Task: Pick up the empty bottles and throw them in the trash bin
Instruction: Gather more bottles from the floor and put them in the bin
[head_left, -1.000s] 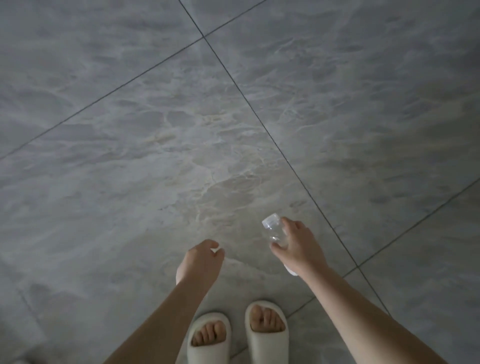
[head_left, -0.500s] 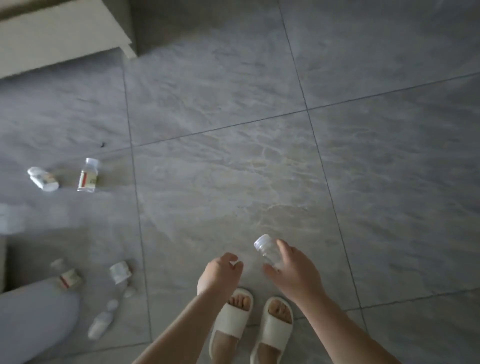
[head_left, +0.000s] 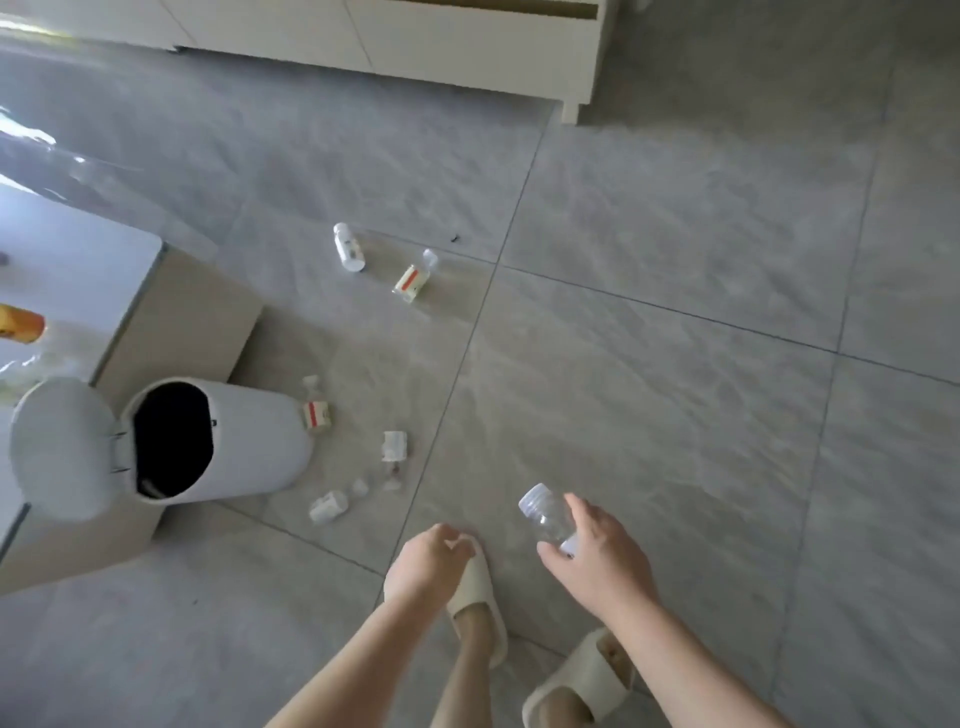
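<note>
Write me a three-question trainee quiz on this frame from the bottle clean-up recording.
1. True or false: the white trash bin has its lid open.
2. Which hand holds the clear bottle? A) left hand B) right hand C) neither
3. Fill in: the red-labelled bottle nearest the bin lies on the ____.

Key: 1 true; 2 B; 3 floor.

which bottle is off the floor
The clear bottle in the right hand. Every other bottle lies on the tiles near the bin.
</note>
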